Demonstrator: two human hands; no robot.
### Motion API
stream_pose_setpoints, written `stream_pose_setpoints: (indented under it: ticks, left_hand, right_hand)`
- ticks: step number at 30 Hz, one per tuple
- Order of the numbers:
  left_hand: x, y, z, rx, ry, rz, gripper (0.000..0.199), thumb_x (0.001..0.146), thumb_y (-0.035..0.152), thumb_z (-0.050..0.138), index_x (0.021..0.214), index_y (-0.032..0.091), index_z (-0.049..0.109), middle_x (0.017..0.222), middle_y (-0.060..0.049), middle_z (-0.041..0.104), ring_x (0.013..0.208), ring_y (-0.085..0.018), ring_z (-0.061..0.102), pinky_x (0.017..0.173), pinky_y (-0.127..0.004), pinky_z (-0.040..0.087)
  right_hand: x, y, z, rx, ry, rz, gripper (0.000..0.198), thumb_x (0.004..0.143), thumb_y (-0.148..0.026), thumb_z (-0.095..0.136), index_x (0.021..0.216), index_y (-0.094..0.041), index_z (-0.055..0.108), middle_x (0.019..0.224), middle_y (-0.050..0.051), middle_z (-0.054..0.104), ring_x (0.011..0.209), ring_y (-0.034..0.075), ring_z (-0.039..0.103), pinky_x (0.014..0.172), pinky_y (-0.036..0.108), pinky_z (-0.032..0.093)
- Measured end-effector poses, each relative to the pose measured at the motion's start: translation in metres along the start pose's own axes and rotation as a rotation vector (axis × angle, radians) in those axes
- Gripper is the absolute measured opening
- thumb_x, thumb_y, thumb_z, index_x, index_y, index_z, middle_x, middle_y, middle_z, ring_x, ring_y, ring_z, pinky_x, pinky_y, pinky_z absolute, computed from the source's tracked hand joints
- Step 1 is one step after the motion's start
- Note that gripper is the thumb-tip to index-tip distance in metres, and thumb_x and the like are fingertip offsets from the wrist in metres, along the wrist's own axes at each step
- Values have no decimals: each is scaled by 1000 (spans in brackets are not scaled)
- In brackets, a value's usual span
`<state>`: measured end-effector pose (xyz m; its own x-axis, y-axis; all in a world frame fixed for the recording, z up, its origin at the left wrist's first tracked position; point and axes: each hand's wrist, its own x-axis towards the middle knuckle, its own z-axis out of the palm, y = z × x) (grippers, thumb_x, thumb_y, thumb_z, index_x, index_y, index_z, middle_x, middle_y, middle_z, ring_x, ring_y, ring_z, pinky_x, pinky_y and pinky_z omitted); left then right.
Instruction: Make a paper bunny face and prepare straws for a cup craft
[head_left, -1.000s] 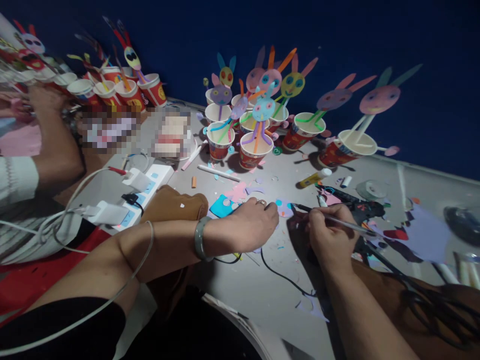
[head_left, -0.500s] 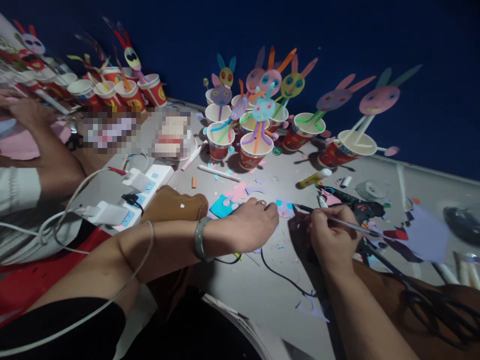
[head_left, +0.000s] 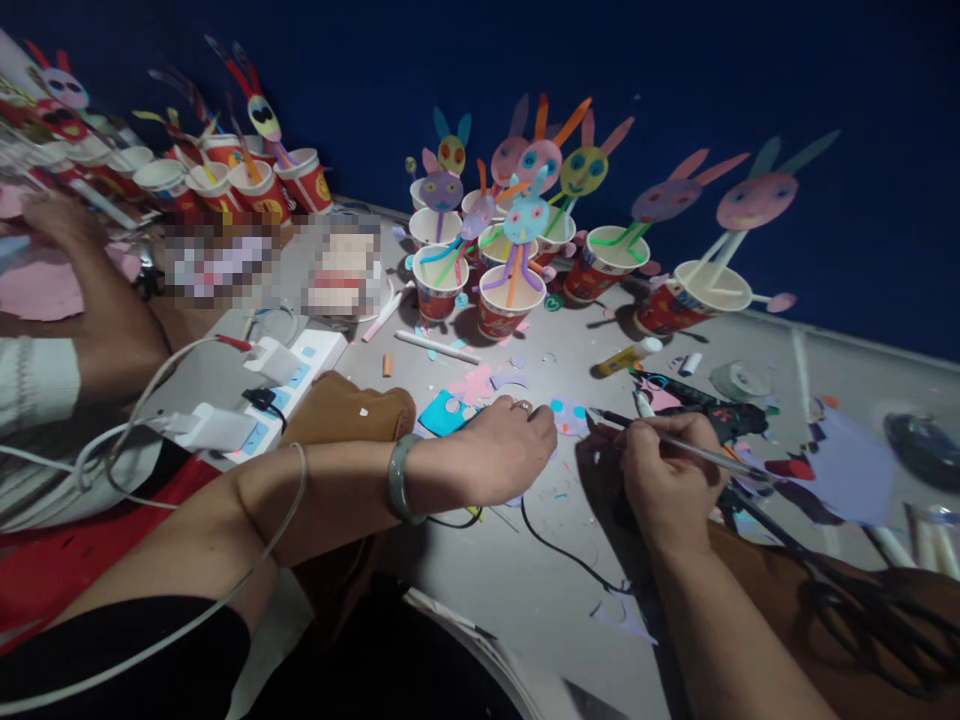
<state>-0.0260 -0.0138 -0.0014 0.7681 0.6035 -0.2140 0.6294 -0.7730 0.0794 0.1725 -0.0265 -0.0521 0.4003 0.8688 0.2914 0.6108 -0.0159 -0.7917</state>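
Note:
My right hand (head_left: 667, 475) is closed round a clear-barrelled pen (head_left: 690, 450), its dark tip pointing left. That tip is at the right edge of a small lilac paper face (head_left: 561, 424) with blue and orange spots. My left hand (head_left: 506, 450), its fingers bent and together, holds the face down from the left and covers part of it. A bracelet circles the left wrist. Just behind that hand lies a blue paper scrap (head_left: 437, 413) with holes cut in it. Pink paper scraps (head_left: 474, 381) lie beyond the fingers.
Red paper cups (head_left: 510, 318) with rabbit-faced paper figures stand along the back. A glue stick (head_left: 626, 357), a black glue gun (head_left: 739, 420), and scissors (head_left: 862, 610) are on the right. A power strip (head_left: 300, 375) with plugs and cables lies left, near another person's arm (head_left: 112, 320).
The pen and my right hand have shifted very slightly. My left hand stays on the paper face. At the far left, the other person's hand has moved a little.

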Motion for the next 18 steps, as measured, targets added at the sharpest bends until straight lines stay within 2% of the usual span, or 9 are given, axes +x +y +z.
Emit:
stream_pose_setpoints:
  ticks: [5, 14, 18]
  left_hand:
    - [-1, 1, -5, 4, -37, -8, 40, 93, 8, 42, 129, 9, 60, 132, -17, 60, 102, -25, 61, 81, -36, 40]
    - [1, 0, 0, 16, -1, -8, 39, 93, 8, 43, 128, 10, 60, 130, -17, 61, 100, -24, 60, 79, -35, 40]
    - [0, 0, 0, 23, 2, 0, 37, 93, 9, 43, 126, 11, 61, 128, -17, 61, 100, -24, 60, 79, -36, 40]
  right_hand:
    - [-6, 3, -6, -26, 45, -124, 7, 80, -28, 64, 81, -23, 60, 74, 1, 65, 64, 20, 63, 64, 35, 52]
    - [0, -4, 0, 3, -64, -2, 9, 78, -28, 60, 73, -23, 55, 62, -1, 60, 54, 17, 59, 49, 29, 46]
    - [-2, 4, 0, 11, -55, -55, 9, 81, -29, 59, 77, -22, 55, 62, 1, 61, 53, 18, 62, 48, 29, 46]
